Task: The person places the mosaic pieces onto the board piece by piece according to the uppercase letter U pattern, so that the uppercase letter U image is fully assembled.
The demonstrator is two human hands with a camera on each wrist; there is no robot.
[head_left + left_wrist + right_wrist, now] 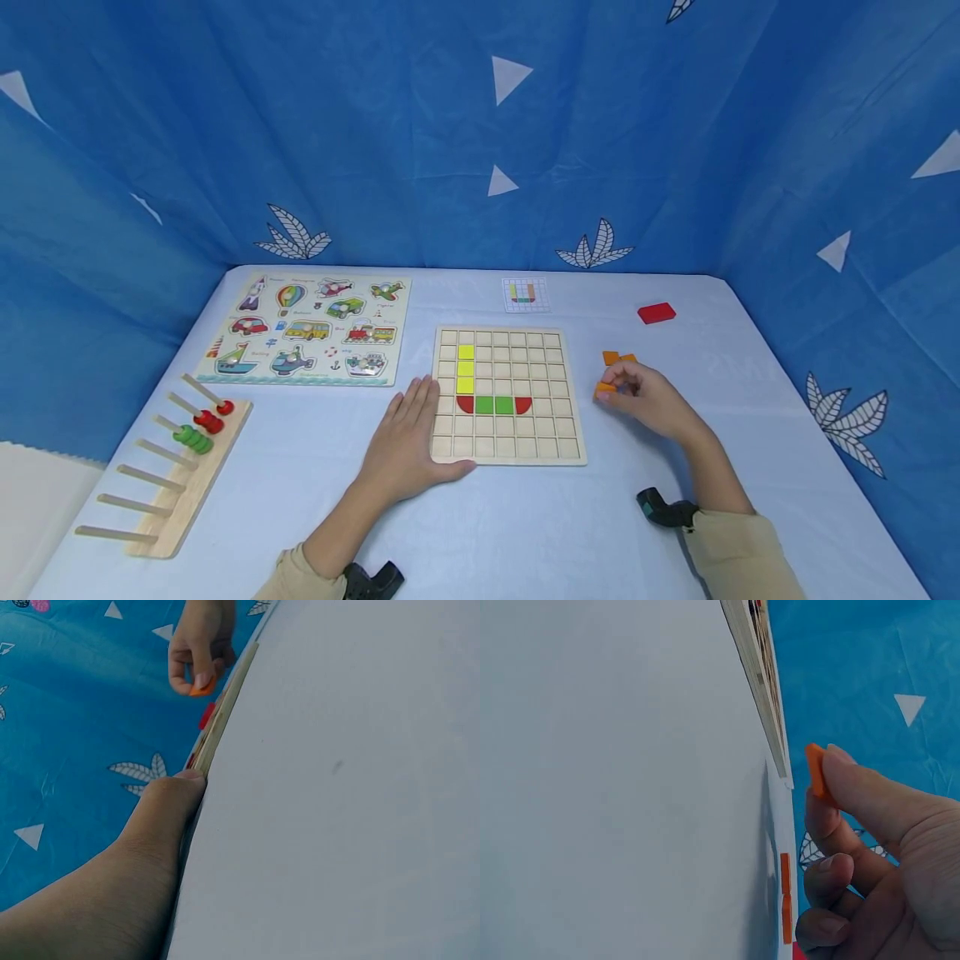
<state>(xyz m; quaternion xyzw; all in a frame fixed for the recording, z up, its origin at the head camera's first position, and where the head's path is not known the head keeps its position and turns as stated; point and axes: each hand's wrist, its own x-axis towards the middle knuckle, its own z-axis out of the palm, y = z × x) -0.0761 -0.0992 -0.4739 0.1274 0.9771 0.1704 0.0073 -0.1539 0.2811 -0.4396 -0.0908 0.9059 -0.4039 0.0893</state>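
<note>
My right hand (643, 402) pinches an orange square tile (817, 771) between thumb and forefinger, raised above the table just right of the wooden grid board (508, 450). Other orange tiles (611, 357) lie on the table just beyond that hand. With fingers spread, my left hand (405, 442) rests against the board's left edge, thumb along its near corner. On the board, yellow squares (466, 368) form a column. Below them runs a row of green squares (493, 405) with a red curved piece (523, 405) at each end.
Behind the board lies a small pattern card (526, 295). Red tiles (657, 313) sit at the back right. A vehicle picture puzzle (303, 329) occupies the back left, and a wooden peg rack (191, 483) with red and green beads stands at the left.
</note>
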